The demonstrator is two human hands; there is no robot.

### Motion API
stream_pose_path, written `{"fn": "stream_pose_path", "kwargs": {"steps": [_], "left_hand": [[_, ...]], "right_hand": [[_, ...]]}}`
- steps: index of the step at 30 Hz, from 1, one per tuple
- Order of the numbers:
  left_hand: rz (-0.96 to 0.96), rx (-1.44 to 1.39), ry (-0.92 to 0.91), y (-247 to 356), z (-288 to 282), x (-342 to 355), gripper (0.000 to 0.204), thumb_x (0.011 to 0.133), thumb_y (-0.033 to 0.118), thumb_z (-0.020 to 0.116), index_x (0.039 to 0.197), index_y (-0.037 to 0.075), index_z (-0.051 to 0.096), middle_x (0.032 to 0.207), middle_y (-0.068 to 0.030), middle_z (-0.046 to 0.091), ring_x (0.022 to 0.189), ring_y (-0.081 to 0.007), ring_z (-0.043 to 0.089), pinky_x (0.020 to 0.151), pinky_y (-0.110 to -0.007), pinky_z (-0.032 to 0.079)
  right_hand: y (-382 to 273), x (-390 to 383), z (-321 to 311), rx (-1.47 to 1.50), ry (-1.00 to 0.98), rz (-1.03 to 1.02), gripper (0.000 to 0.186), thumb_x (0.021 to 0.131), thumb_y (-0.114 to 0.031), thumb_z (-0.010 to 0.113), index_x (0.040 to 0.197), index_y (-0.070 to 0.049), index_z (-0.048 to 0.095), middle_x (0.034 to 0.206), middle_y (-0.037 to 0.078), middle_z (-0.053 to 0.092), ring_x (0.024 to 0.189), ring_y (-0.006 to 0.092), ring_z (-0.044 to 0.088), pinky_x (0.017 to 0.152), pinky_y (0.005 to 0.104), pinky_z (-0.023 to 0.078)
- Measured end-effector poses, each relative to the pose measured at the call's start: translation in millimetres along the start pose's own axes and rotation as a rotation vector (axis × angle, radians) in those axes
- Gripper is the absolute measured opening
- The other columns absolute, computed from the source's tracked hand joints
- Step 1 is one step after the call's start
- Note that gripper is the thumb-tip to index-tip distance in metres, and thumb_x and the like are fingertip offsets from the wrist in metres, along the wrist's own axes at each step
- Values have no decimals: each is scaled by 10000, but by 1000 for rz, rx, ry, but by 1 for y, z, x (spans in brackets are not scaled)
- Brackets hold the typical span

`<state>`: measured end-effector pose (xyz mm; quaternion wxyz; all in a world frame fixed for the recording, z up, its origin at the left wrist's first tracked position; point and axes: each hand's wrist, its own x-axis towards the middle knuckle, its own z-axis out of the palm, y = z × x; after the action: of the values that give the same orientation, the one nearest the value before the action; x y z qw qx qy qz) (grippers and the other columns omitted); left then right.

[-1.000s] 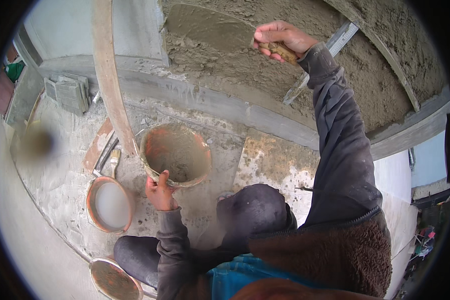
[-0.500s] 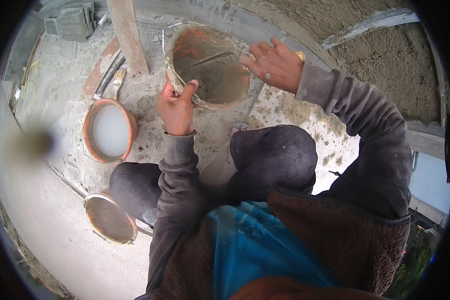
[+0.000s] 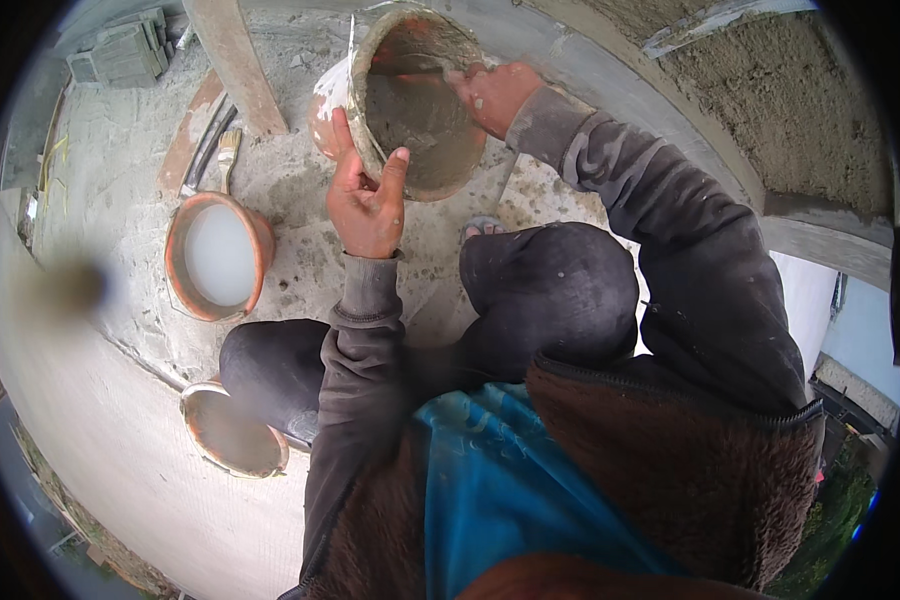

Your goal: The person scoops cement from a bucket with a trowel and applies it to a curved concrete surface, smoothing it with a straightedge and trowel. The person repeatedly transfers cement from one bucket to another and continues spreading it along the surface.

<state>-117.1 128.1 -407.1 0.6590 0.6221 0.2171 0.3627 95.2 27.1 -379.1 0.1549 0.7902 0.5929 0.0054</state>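
Observation:
A mortar-caked orange bucket (image 3: 445, 185) is tipped on its side a little, its opening turned toward me, with wet grey mortar (image 3: 420, 125) inside. My left hand (image 3: 368, 210) grips its near left rim, thumb on the rim and fingers round the outer wall. My right hand (image 3: 498, 98) is closed at the right part of the opening, fingers reaching inside. It holds a trowel, whose thin blade (image 3: 418, 76) shows edge-on against the inner wall; the handle is hidden by the hand.
At left stands an orange bucket of whitish liquid (image 3: 220, 255), a brush (image 3: 229, 150) behind it. Another mortar-smeared bucket (image 3: 235, 432) is by my left knee. Planks (image 3: 235, 65) and stacked grey tiles (image 3: 125, 50) lie at the far left. A rough mortar surface (image 3: 780, 120) fills the right.
My right hand has moved left and up, from outside the rim into the bucket's opening with the trowel. The bucket has tilted more and shifted up, my left hand still on its rim.

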Motion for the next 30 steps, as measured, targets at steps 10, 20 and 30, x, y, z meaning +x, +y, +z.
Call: {"fn": "stream_pose_path", "kwargs": {"steps": [10, 20, 30], "left_hand": [[283, 293, 39, -3, 3, -3, 252, 914, 65, 746, 1081, -91, 638, 1575, -316, 339, 1017, -143, 647, 805, -252, 499], [498, 407, 83, 12, 43, -33, 390, 900, 73, 768, 1189, -111, 582, 1578, -354, 286, 1225, -243, 614, 937, -294, 501], [22, -137, 297, 27, 38, -1, 269, 952, 215, 734, 1117, 32, 627, 1004, -36, 664, 838, -85, 599, 710, -235, 488]], "right_hand": [[58, -59, -45, 250, 107, 162, 434, 960, -410, 566, 1335, -201, 625, 916, 97, 736, 837, 276, 737, 746, 451, 576], [13, -48, -8, 339, 222, 242, 383, 972, -428, 584, 1261, -186, 652, 913, 125, 706, 818, 329, 720, 692, 451, 580], [36, -93, -35, 316, 551, 274, 329, 922, -420, 688, 1139, -174, 701, 807, 60, 652, 658, 282, 681, 529, 396, 539]]}}
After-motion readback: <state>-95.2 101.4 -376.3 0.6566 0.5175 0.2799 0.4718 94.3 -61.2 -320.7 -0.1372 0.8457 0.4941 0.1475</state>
